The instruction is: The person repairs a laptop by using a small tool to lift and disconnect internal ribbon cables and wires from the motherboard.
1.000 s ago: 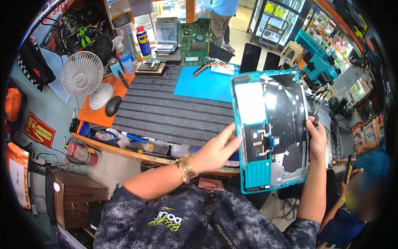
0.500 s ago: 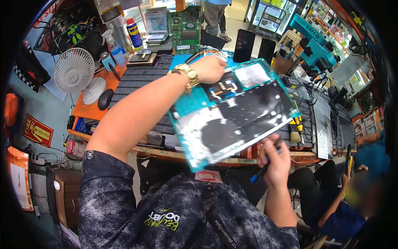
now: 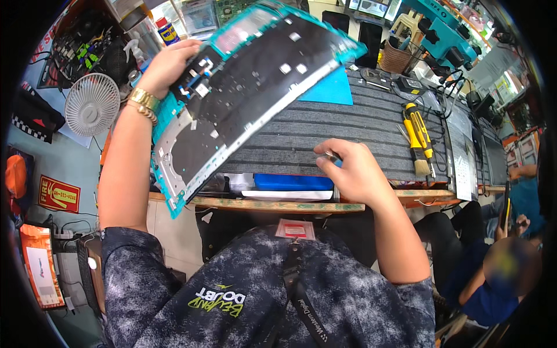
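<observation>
My left hand (image 3: pixel 169 68) grips a laptop chassis panel (image 3: pixel 249 87) by its far-left edge. The panel is teal at the rims, with a large black sheet, small white pieces and a silver strip; it is held tilted above the bench. Out of sight behind it are part of the bench and some of my fingers. Low over the grey ribbed mat (image 3: pixel 371 113), my right hand (image 3: pixel 355 173) is closed around a slim tool (image 3: pixel 333 156) with blue and metallic parts. Most of that tool is covered by the fingers.
A yellow cutter (image 3: pixel 419 124) and a brush (image 3: pixel 421 166) lie right on the mat, near a blue sheet (image 3: pixel 331 91). A white fan (image 3: pixel 91 104) stands left, a teal microscope (image 3: pixel 444 40) back right. Beside the bench on the right sits another person (image 3: pixel 490 296).
The panel has swung up and left with my left hand, turning as it went. My right hand has come off the panel's near edge and moved forward over the mat, tool still in it.
</observation>
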The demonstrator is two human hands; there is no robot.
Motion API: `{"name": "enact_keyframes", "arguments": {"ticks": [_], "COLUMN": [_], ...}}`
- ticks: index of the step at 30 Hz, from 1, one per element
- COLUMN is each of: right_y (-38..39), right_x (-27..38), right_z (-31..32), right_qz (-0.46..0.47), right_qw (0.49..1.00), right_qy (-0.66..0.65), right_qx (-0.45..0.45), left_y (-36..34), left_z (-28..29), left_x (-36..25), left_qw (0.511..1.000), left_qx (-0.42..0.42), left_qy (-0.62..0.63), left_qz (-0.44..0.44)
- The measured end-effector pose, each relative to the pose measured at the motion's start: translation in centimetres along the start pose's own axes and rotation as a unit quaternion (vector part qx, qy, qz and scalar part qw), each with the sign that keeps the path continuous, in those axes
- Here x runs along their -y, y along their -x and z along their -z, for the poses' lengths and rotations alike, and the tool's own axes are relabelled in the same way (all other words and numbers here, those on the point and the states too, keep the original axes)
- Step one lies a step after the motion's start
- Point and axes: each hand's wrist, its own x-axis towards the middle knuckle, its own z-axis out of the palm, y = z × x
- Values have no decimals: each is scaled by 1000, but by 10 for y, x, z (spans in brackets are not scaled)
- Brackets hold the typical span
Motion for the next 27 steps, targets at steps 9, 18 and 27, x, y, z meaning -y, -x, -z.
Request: {"name": "enact_keyframes", "arguments": {"ticks": [9,18,27], "right_y": [-53,16,58], "right_x": [19,-30,-113], "right_z": [-53,3,47], "right_qz": [-50,-87,-154], "right_qw": [983,988,965], "right_qy": [174,127,31], "right_qx": [30,1,-212], "left_y": [18,3,-2], "left_z": [22,30,-75], "left_x": [36,70,70], "left_qw": [982,992,960], "left_qx": [-57,68,226], "left_qy": [180,106,-146], "left_qz": [6,20,-81]}}
